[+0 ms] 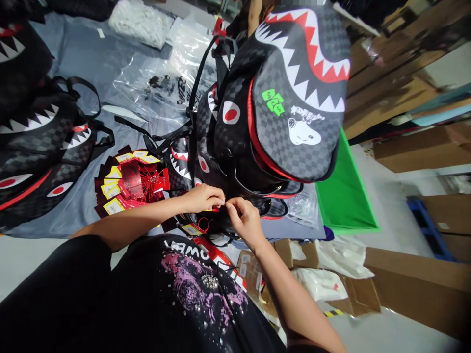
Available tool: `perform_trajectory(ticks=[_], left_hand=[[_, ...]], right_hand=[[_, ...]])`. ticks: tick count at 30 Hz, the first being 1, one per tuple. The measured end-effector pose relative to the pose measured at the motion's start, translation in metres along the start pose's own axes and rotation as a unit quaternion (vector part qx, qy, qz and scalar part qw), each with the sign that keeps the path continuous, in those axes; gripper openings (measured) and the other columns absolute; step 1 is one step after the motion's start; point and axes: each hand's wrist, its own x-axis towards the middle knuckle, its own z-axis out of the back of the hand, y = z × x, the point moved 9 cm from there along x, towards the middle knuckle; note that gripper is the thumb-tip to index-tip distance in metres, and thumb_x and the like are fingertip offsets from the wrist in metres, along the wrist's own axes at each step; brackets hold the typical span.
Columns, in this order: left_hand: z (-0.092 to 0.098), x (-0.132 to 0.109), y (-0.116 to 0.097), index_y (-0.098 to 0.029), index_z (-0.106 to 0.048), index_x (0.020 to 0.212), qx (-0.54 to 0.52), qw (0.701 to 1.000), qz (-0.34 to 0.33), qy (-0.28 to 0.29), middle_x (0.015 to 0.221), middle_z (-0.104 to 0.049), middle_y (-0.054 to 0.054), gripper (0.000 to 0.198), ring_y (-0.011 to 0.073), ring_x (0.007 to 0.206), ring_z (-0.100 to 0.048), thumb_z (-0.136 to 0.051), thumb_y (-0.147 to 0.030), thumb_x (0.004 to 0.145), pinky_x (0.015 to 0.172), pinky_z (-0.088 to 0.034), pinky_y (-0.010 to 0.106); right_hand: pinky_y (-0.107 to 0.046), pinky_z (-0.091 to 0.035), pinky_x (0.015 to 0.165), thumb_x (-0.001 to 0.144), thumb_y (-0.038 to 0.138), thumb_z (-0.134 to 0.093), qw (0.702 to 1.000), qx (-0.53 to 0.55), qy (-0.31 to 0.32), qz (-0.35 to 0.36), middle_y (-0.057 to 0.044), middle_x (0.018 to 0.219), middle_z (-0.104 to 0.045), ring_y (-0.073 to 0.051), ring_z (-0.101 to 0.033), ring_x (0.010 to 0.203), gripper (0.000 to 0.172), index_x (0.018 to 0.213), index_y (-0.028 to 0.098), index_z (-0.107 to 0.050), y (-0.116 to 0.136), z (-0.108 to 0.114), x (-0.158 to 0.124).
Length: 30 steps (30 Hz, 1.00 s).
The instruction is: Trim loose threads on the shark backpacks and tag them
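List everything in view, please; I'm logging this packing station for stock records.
backpack: one, grey check with shark mouth, upright at centre
flat backpacks: several, same print, stacked left
hang tags: a pile, red and yellow, on grey sheet
plastic bags: several, clear, behind
green sheet: one, right of backpack
cardboard boxes: several, brown, right side
left hand: fingers pinching a small red piece at the backpack's base
right hand: fingers meeting the left's
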Motion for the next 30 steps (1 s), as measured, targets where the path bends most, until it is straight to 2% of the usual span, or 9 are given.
perform_trajectory(ticks=[2,5,8,11,16,20,24,28,30], left_hand=[[0.002,-0.002,-0.007,-0.017,-0.065,0.082,0.077,0.996,-0.025,-0.023,0.073,-0.067,-0.002,0.013,0.0118,0.068,-0.061,-0.054,-0.022,0.088,0.062,-0.039,0.021],[0.001,-0.009,-0.024,-0.017,-0.064,0.088,0.224,0.969,-0.078,-0.073,0.088,-0.069,0.003,0.016,0.0159,0.078,-0.063,-0.05,-0.022,0.093,0.063,-0.037,0.024],[-0.002,-0.013,-0.033,-0.016,-0.063,0.091,0.284,0.949,-0.102,-0.092,0.088,-0.068,0.005,0.019,0.0177,0.08,-0.064,-0.046,-0.024,0.096,0.062,-0.037,0.025],[0.002,-0.009,-0.027,-0.017,-0.064,0.091,0.208,0.971,-0.089,-0.083,0.086,-0.069,0.002,0.018,0.0152,0.077,-0.063,-0.048,-0.023,0.095,0.064,-0.039,0.024],[0.004,-0.001,-0.014,-0.018,-0.069,0.091,0.07,0.995,-0.074,-0.016,0.087,-0.069,0.001,0.02,0.0131,0.08,-0.062,-0.049,-0.022,0.092,0.072,-0.043,0.024],[0.002,-0.002,-0.004,-0.016,-0.069,0.086,-0.025,0.999,-0.018,-0.011,0.076,-0.068,0.0,0.018,0.0095,0.064,-0.061,-0.053,-0.025,0.089,0.062,-0.043,0.021],[-0.001,-0.01,0.01,-0.013,-0.065,0.088,-0.21,0.971,0.058,-0.094,0.075,-0.068,0.001,0.017,0.0058,0.05,-0.057,-0.057,-0.028,0.087,0.055,-0.045,0.02],[-0.017,-0.024,0.02,-0.013,-0.065,0.081,-0.267,0.947,0.086,-0.156,0.061,-0.06,-0.002,0.021,0.0064,0.049,-0.055,-0.065,-0.034,0.082,0.052,-0.044,0.019],[-0.022,-0.031,0.026,-0.013,-0.064,0.081,-0.265,0.939,0.105,-0.195,0.056,-0.055,-0.004,0.023,0.0062,0.047,-0.051,-0.065,-0.036,0.082,0.049,-0.042,0.019]], right_hand=[[-0.031,-0.043,0.069,0.091,0.024,-0.05,1.0,0.005,0.005,-0.013,-0.002,0.072,-0.064,-0.017,-0.057,0.069,0.015,0.08,0.022,-0.058,-0.002,-0.001,-0.001],[-0.029,-0.041,0.063,0.09,0.028,-0.051,0.995,0.065,0.013,-0.075,0.0,0.069,-0.059,-0.015,-0.053,0.064,0.016,0.077,0.021,-0.057,-0.012,-0.003,-0.002],[-0.026,-0.039,0.056,0.09,0.034,-0.052,0.979,0.146,0.021,-0.142,0.002,0.066,-0.054,-0.013,-0.048,0.059,0.02,0.076,0.02,-0.056,-0.022,-0.007,-0.005],[-0.025,-0.039,0.057,0.09,0.036,-0.053,0.973,0.173,0.012,-0.155,0.002,0.067,-0.054,-0.012,-0.049,0.06,0.021,0.077,0.02,-0.056,-0.022,-0.006,-0.006],[-0.026,-0.042,0.061,0.091,0.032,-0.053,0.982,0.147,0.002,-0.122,0.001,0.071,-0.059,-0.012,-0.052,0.063,0.018,0.078,0.02,-0.058,-0.017,-0.002,-0.004],[-0.029,-0.048,0.065,0.092,0.031,-0.051,0.989,0.11,-0.012,-0.101,-0.002,0.077,-0.064,-0.015,-0.058,0.067,0.014,0.086,0.021,-0.059,-0.013,0.004,-0.003],[-0.036,-0.054,0.077,0.092,0.028,-0.054,0.984,0.098,-0.123,-0.088,-0.009,0.107,-0.066,-0.019,-0.065,0.085,0.019,0.11,0.022,-0.058,-0.004,0.014,-0.016],[-0.04,-0.053,0.085,0.092,0.024,-0.054,0.959,0.108,-0.235,-0.114,-0.011,0.108,-0.063,-0.022,-0.062,0.102,0.009,0.099,0.021,-0.06,0.0,0.011,-0.041],[-0.04,-0.053,0.085,0.091,0.023,-0.057,0.943,0.093,-0.293,-0.129,-0.013,0.115,-0.059,-0.023,-0.059,0.106,0.012,0.101,0.02,-0.06,0.0,0.013,-0.054]])
